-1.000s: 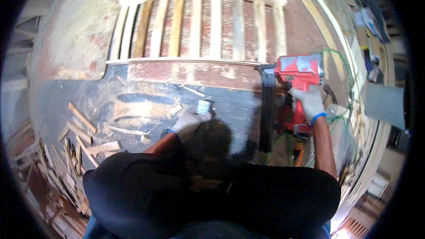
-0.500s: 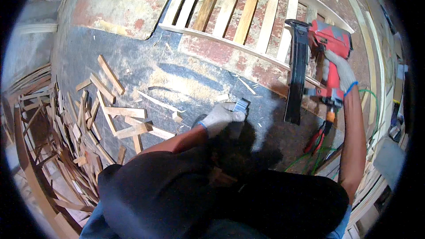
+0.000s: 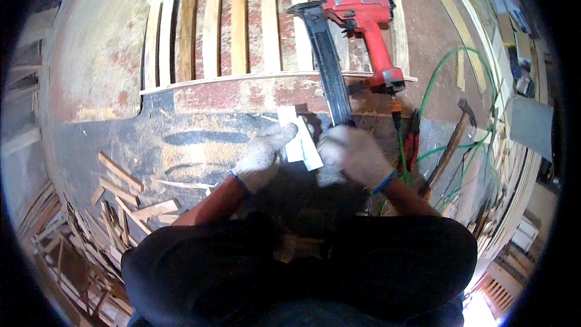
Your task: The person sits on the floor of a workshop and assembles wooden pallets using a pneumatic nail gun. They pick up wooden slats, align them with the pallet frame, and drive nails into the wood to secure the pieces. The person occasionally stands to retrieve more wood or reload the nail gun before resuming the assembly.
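Since the earlier frame, the right hand point(image 3: 357, 156) has left the nailer's handle and come in beside the left hand point(image 3: 261, 154); the nailer point(image 3: 363, 9) now lies with its handle free, partly over the slatted frame point(image 3: 239, 30). Two pale strips point(image 3: 295, 150) now show at the left hand, where a small block showed before.

The left hand pinches the strips, thumb across them, between itself and the right hand. The right hand is blurred, fingers curled toward the strips; I cannot tell whether it grips them or touches the nailer's magazine, whose near end comes right up to it.

Room to move is widest left of the left hand, over sawdust point(image 3: 200, 151) as far as the scattered offcuts point(image 3: 121, 171). Ahead of both hands, the frame's near rail is the first long edge, running crosswise. Right of the right hand it is tighter: red-handled pliers point(image 3: 410, 148), then a hammer point(image 3: 449, 148) with a looping green hose point(image 3: 457, 49) around it. The person's dark-clothed legs close off the near side.

The strips' long axes run away from the body, far ends leaning left, the right strip sitting slightly nearer. Beyond the right hand, the magazine leans likewise; the nailer's nose points left, its handle slanting back toward the near right.
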Demonstrator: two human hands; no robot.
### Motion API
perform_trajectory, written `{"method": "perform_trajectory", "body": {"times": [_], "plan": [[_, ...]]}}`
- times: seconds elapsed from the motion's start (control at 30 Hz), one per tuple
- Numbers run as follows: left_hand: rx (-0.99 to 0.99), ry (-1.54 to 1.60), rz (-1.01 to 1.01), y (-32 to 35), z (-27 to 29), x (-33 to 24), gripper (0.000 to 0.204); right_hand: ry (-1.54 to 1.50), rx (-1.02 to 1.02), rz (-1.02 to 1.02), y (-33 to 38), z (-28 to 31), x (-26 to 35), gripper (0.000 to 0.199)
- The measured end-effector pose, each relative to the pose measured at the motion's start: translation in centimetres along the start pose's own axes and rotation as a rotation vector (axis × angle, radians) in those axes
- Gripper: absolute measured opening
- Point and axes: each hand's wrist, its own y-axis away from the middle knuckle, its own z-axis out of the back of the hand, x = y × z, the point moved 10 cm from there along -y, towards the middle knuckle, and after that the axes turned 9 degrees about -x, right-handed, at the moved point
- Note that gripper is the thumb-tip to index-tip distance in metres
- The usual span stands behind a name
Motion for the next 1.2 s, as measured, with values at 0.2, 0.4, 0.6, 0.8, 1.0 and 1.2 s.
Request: {"method": "perform_trajectory", "body": {"times": [0.2,0.4,0.6,0.8,1.0,1.2], "plan": [[0.004,-0.287,-0.190,1.7,-2.3,-1.7,0.026,-0.670,0.089,-0.761,3.6,-7.1,-4.3,0.032],[-0.106,0.017,-0.054,-1.6,3.4,3.7,0.027,-0.919,0.061,-0.578,3.4,-12.0,-5.0,0.038],[-0.277,-0.453,0.105,-0.2,3.8,4.3,0.033,-0.803,-0.044,-0.704,6.4,-12.4,-8.4,0.033],[-0.083,-1.446,-0.173,-0.5,5.3,-1.4,0.045,-0.931,-0.241,-0.935,12.2,-7.7,-10.7,0.026],[0.060,-1.848,-0.724,-2.6,-7.4,-14.5,0.048,-0.626,-0.585,-0.677,11.4,1.1,-8.3,0.023],[-0.057,-2.131,-0.986,-7.9,-15.1,-20.3,0.038,-0.884,-0.630,-0.686,7.3,2.0,-7.4,0.023]]}}
